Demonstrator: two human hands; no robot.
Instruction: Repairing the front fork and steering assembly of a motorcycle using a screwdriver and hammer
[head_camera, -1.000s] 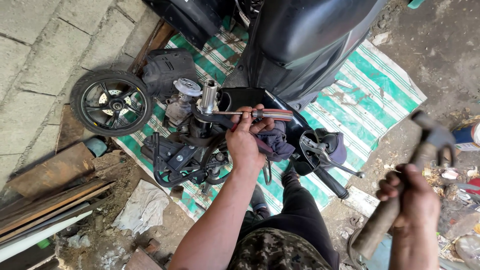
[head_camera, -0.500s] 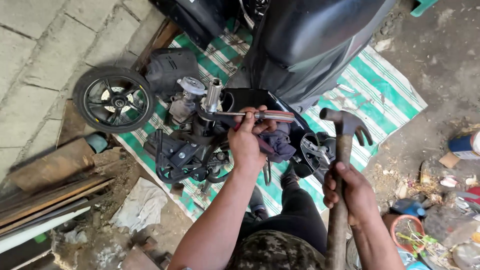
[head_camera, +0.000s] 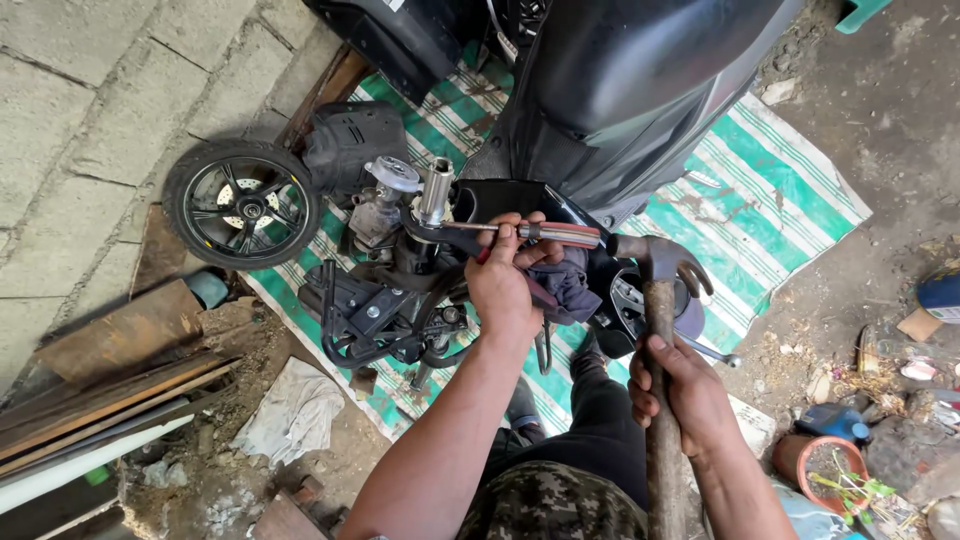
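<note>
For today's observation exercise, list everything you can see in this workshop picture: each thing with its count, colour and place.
screwdriver: one, red and dark handle, held level against the engine parts
hammer: one, rusty head, wooden handle, head beside the screwdriver's handle end
engine assembly: one, black and grey, on the sheet
wheel: one, black, left of the engine
scooter body: one, black, at the top
striped sheet: one, green and white, on the ground
wooden planks: several, brown, lower left
rag: one, whitish, on the dirt
pot: one, terracotta, lower right
left hand: grip on the screwdriver
right hand: grip on the hammer handle
</note>
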